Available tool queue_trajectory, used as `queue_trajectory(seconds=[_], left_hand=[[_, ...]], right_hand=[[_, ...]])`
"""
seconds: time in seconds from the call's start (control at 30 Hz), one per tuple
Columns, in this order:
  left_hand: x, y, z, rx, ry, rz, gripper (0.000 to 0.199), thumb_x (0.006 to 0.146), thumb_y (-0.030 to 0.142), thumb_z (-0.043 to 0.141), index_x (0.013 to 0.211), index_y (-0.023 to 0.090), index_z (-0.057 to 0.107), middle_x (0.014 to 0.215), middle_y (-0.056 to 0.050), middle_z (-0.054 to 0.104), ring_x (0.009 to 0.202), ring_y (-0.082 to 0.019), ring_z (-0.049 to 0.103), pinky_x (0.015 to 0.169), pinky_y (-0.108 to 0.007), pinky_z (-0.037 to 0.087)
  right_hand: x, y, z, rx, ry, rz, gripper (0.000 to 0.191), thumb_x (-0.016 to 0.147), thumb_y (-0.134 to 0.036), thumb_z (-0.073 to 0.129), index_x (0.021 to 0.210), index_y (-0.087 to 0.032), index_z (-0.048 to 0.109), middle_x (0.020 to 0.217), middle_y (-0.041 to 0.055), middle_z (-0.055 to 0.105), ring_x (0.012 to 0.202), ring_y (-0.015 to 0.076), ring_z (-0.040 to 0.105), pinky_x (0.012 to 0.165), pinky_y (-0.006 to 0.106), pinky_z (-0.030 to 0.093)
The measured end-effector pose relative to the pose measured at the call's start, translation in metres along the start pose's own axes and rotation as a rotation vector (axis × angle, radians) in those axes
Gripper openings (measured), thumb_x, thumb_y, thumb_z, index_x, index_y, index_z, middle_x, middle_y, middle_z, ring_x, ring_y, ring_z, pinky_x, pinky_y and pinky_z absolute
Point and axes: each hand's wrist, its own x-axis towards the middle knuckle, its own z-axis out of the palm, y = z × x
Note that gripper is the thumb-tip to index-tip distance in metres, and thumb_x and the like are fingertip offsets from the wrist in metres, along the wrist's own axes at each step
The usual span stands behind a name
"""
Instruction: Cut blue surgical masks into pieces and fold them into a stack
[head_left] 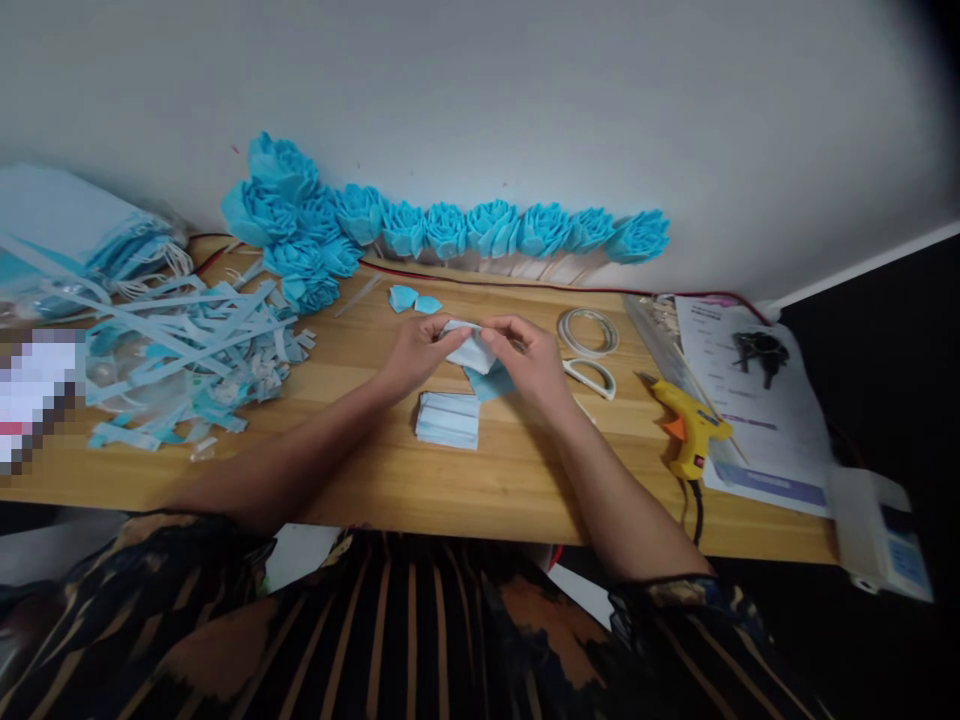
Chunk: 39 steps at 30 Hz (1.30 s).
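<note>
Between my two hands is a small piece of pale blue and white sheet material (474, 352), pinched along its upper edge. My left hand (421, 350) closes on its left side, thumb in front. At the right side, the thumb and fingers of my right hand (527, 358) grip it too. Partly beneath my right hand lies a blue piece (489, 384) on the table. Nearer to me rests a stack of cut pale blue pieces (448, 420). Beyond my left hand sit two blue petal-shaped pieces (415, 299).
Blue flowers on sticks (493, 228) line the wall. Scrap strips (195, 350) heap at left beside bagged material (82, 235). On the right are a tape roll (589, 312), white-handled scissors (592, 377), a yellow glue gun (686, 425), a printed sheet (739, 350) and keys (761, 355).
</note>
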Motion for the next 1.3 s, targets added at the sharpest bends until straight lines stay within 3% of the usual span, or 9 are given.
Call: queue_trajectory(seconds=[0.13,0.3,0.47,0.67,0.9,1.0,1.13,1.3], left_hand=[[-0.001,-0.002,0.002,0.0,-0.04,-0.021,0.022,0.077,0.037,0.075,0.078,0.015,0.072,0.068,-0.001,0.067,0.062,-0.011,0.056,0.059,-0.024,0.044],[0.0,-0.005,0.002,-0.006,-0.131,-0.099,0.023,0.073,0.037,0.078,0.076,0.016,0.07,0.062,-0.001,0.068,0.051,-0.009,0.053,0.048,-0.021,0.04],[0.0,-0.002,0.001,0.038,-0.206,-0.115,0.025,0.074,0.038,0.077,0.067,0.016,0.067,0.064,-0.003,0.069,0.055,-0.011,0.058,0.049,-0.022,0.04],[0.0,-0.001,-0.003,0.105,-0.188,-0.106,0.027,0.077,0.04,0.076,0.067,0.017,0.066,0.058,-0.002,0.064,0.051,-0.011,0.052,0.051,-0.025,0.037],[-0.001,0.01,-0.008,0.093,-0.288,-0.006,0.031,0.077,0.043,0.075,0.063,0.017,0.064,0.058,-0.001,0.063,0.051,-0.01,0.051,0.049,-0.024,0.037],[-0.001,0.015,-0.007,0.024,-0.28,-0.006,0.028,0.073,0.042,0.08,0.073,0.017,0.067,0.065,-0.002,0.066,0.055,-0.01,0.054,0.053,-0.023,0.041],[0.0,0.018,-0.002,-0.088,-0.256,-0.02,0.041,0.073,0.048,0.081,0.094,0.016,0.069,0.078,-0.005,0.07,0.068,-0.014,0.061,0.059,-0.025,0.047],[-0.003,0.026,0.0,0.006,-0.202,-0.032,0.029,0.078,0.04,0.078,0.077,0.013,0.067,0.069,-0.004,0.067,0.058,-0.011,0.057,0.057,-0.025,0.045]], right_hand=[[-0.003,-0.003,0.002,-0.112,0.092,-0.064,0.017,0.083,-0.037,0.068,0.079,-0.021,0.072,0.077,0.0007,0.073,0.071,0.0167,0.062,0.069,0.03,0.048],[-0.002,-0.002,0.0,-0.105,0.189,-0.101,0.017,0.085,-0.036,0.066,0.079,-0.021,0.071,0.078,0.0005,0.073,0.072,0.0163,0.062,0.07,0.031,0.049],[0.003,0.001,-0.005,-0.065,0.248,-0.099,0.018,0.085,-0.037,0.067,0.08,-0.02,0.071,0.079,0.0008,0.073,0.076,0.0163,0.063,0.075,0.031,0.051],[0.008,0.012,-0.008,0.02,0.224,-0.05,0.026,0.084,-0.046,0.069,0.082,-0.02,0.071,0.077,0.0004,0.069,0.072,0.0151,0.059,0.07,0.03,0.05],[0.01,0.016,-0.006,0.142,0.198,-0.027,0.036,0.082,-0.056,0.071,0.083,-0.02,0.07,0.071,-0.0014,0.062,0.064,0.0122,0.052,0.06,0.026,0.043],[0.01,0.01,-0.008,0.139,0.191,-0.058,0.037,0.083,-0.058,0.069,0.084,-0.02,0.07,0.071,-0.0014,0.061,0.063,0.0121,0.051,0.06,0.026,0.042],[0.009,-0.006,-0.011,0.046,0.173,-0.103,0.037,0.085,-0.057,0.067,0.085,-0.021,0.071,0.072,-0.0006,0.062,0.063,0.0124,0.051,0.059,0.027,0.041],[0.008,-0.027,-0.013,-0.054,0.139,-0.2,0.033,0.089,-0.052,0.066,0.083,-0.019,0.071,0.073,-0.0004,0.063,0.067,0.0127,0.054,0.062,0.027,0.043]])
